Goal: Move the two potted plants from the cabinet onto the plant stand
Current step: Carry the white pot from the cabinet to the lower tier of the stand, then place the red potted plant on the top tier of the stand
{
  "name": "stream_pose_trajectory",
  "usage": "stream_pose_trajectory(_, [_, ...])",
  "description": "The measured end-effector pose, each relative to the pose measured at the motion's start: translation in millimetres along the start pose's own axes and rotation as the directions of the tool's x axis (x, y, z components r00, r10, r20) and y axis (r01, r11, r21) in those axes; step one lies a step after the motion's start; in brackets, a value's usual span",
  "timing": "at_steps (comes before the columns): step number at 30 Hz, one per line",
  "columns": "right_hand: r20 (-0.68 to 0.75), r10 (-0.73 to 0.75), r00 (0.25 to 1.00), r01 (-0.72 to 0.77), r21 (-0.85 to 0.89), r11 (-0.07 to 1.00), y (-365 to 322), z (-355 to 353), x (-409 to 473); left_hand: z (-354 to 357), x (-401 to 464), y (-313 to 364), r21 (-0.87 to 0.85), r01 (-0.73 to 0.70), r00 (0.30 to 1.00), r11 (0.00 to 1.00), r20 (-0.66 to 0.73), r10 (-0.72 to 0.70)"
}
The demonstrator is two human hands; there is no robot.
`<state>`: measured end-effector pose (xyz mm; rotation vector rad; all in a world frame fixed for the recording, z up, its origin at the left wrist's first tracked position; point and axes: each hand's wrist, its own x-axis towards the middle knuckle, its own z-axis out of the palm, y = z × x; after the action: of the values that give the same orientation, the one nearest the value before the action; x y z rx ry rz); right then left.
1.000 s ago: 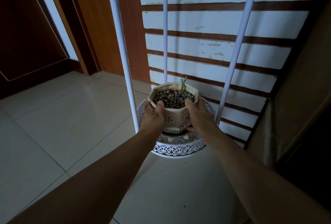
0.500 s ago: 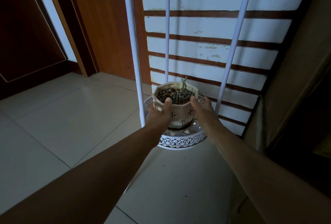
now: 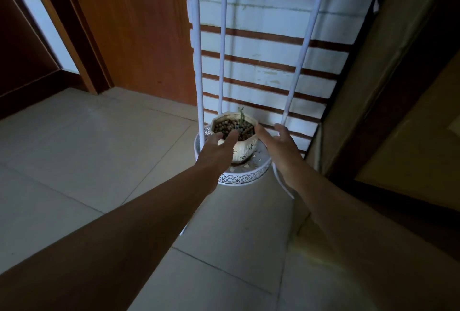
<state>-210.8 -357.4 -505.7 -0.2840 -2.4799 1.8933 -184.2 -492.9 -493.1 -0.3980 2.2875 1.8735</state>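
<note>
A small cream pot [image 3: 245, 147] filled with brown pebbles and a thin green sprout stands upright on the round lower shelf [image 3: 242, 177] of the white metal plant stand. My left hand [image 3: 216, 151] hovers just in front of the pot's left side, fingers spread, holding nothing. To the right of the pot, my right hand [image 3: 280, 146] is also open and off the pot. A second potted plant and the cabinet top are out of view.
The stand's three white poles [image 3: 198, 61] rise to an upper shelf at the frame's top edge. Behind it is a white wall with brown stripes [image 3: 268, 61]. A wooden door [image 3: 139, 31] is at left, dark furniture [image 3: 398, 111] at right, tiled floor [image 3: 87, 151] below.
Both hands have let go of the pot and pulled back from it, fingers spreading. The pot now rests on the lower shelf. The view has moved back and up.
</note>
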Motion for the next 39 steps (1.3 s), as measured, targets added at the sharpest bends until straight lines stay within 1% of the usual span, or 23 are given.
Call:
stream_pose_trajectory(3, [-0.010,0.049,0.999,-0.049,0.002,0.999,-31.7,-4.6,-23.8,-10.3,-27.3,30.8,0.001,0.065,0.997,0.998,0.033,-0.065])
stream_pose_trajectory(6, [-0.019,0.097,0.995,-0.098,-0.019,0.995,-69.2,-8.3,-52.7,-28.1,-57.7,64.8,0.006,0.132,0.991,0.991,0.035,-0.132])
stream_pose_trajectory(10, [-0.057,0.155,0.986,-0.158,-0.058,0.986,-123.5,-14.1,-91.5,-58.8,-98.6,116.9,-0.035,0.187,0.982,0.982,0.042,-0.186])
stream_pose_trajectory(12, [-0.077,0.179,0.981,-0.185,-0.075,0.980,-157.7,-16.6,-113.3,-78.5,-121.3,145.8,-0.036,0.195,0.980,0.980,0.053,-0.193])
stream_pose_trajectory(14, [-0.084,0.203,0.976,-0.207,-0.048,0.977,-189.4,-18.1,-131.9,-98.5,-141.8,172.0,-0.031,0.190,0.980,0.981,0.062,-0.187])
stream_pose_trajectory(17, [-0.094,0.235,0.967,-0.237,-0.009,0.971,-245.3,-21.0,-162.0,-133.6,-171.7,215.5,0.006,0.164,0.985,0.986,0.055,-0.164])
stream_pose_trajectory(19, [-0.100,0.247,0.964,-0.251,-0.028,0.968,-285.8,-22.4,-181.9,-157.8,-188.5,245.0,0.031,0.136,0.989,0.990,0.050,-0.138])
stream_pose_trajectory(23, [-0.121,0.191,0.974,-0.193,-0.003,0.981,-360.8,-24.9,-203.7,-197.1,-214.3,304.8,0.053,0.105,0.993,0.993,0.044,-0.107])
stream_pose_trajectory(29, [-0.121,0.126,0.985,-0.128,-0.008,0.992,-444.5,-42.6,-210.6,-223.9,-235.3,384.0,0.046,0.048,0.997,0.998,0.051,-0.050])
stream_pose_trajectory(31, [-0.125,0.104,0.987,-0.104,0.004,0.995,-466.7,-52.2,-209.2,-227.7,-237.9,405.5,0.047,0.030,0.999,0.998,0.043,-0.032])
stream_pose_trajectory(35, [-0.101,0.067,0.993,-0.063,0.043,0.997,-499.3,-72.9,-207.4,-230.6,-246.5,446.2,0.048,0.050,0.998,0.998,0.030,-0.052])
stream_pose_trajectory(39, [-0.095,0.053,0.994,-0.053,0.002,0.999,-532.8,-86.4,-203.2,-234.4,-246.5,479.3,0.031,0.022,0.999,0.999,0.031,-0.023])
